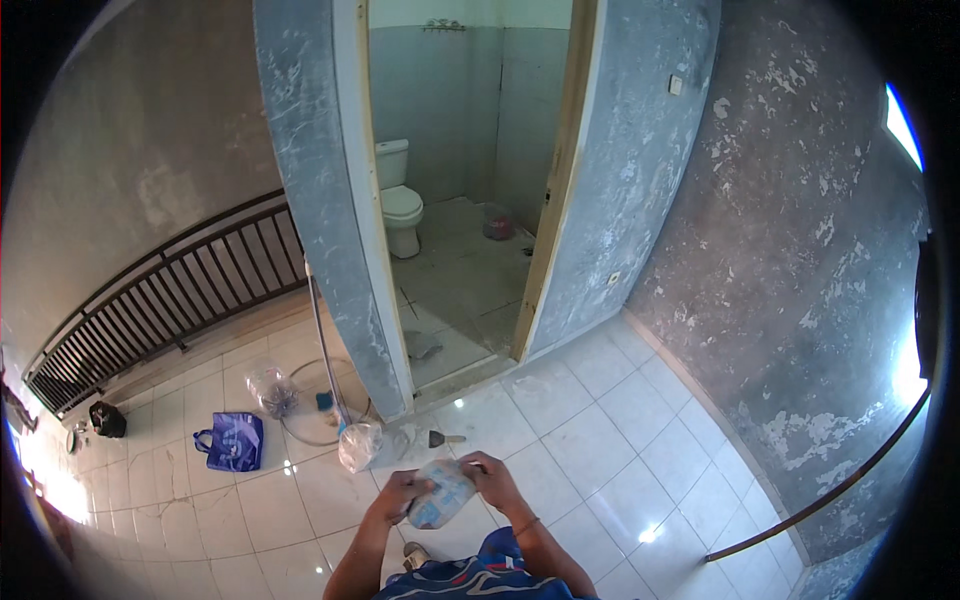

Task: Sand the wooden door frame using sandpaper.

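In front of my body I hold a pale blue-and-white plastic packet [441,498] with both hands. My left hand [398,497] grips its left side, thumb lying over the face of the packet. On the upper right edge, the fingers of my right hand [490,482] are closed. The packet looks soft and rounded; its contents cannot be made out. Just beyond it, a scraper [446,439] with a dark blade lies on the white tiles. A clear plastic bag [360,446] rests to the left of the scraper, by the foot of a long pole [326,345].
A blue carrier bag [236,442], another clear bag [269,391] and a looped hose or cable [291,428] lie at left. A black railing [170,290] runs behind them. Ahead, a doorway opens on a toilet [402,208]. A brown rail [830,500] slants at right.
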The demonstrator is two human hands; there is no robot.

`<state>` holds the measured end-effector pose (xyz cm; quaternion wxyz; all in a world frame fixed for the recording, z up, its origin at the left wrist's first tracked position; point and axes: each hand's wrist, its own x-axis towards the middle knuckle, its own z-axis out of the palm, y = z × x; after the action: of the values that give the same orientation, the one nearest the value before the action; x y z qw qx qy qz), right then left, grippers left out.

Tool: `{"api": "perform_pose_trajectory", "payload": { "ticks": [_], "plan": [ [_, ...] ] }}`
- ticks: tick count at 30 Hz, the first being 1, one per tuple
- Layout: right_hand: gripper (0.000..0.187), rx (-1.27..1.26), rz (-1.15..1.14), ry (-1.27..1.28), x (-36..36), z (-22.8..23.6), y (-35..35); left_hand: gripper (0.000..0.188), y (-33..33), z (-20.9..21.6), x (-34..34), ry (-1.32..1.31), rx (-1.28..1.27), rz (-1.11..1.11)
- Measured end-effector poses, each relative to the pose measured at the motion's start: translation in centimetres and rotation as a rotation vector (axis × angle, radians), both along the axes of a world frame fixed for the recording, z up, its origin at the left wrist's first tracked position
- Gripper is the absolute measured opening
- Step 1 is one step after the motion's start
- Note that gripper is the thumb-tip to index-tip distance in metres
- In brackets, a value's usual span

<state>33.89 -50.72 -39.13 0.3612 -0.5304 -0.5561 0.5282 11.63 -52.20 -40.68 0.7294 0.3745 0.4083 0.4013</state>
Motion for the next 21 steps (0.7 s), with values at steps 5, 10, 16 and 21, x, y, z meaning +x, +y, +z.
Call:
{"api": "perform_pose_trajectory", "payload": {
  "ticks": [5,10,16,21],
  "plan": [
    [0.018,-0.073,-0.167,0.211,9.4,-0.2,-2.6,0.04,-0.2,3.5,9.6,0.253,0.063,-0.207],
    [0.021,-0.135,-0.178,0.2,16.0,1.6,-3.4,0.048,-0.8,6.8,14.5,0.244,0.149,-0.407],
    [0.021,-0.109,-0.119,0.155,18.8,3.6,-1.7,0.037,0.1,8.3,15.2,0.356,0.138,-0.206],
    [0.024,-0.121,-0.014,0.176,18.3,5.1,-0.7,0.022,0.3,8.5,15.1,0.155,0.062,0.17]
  ]
}}
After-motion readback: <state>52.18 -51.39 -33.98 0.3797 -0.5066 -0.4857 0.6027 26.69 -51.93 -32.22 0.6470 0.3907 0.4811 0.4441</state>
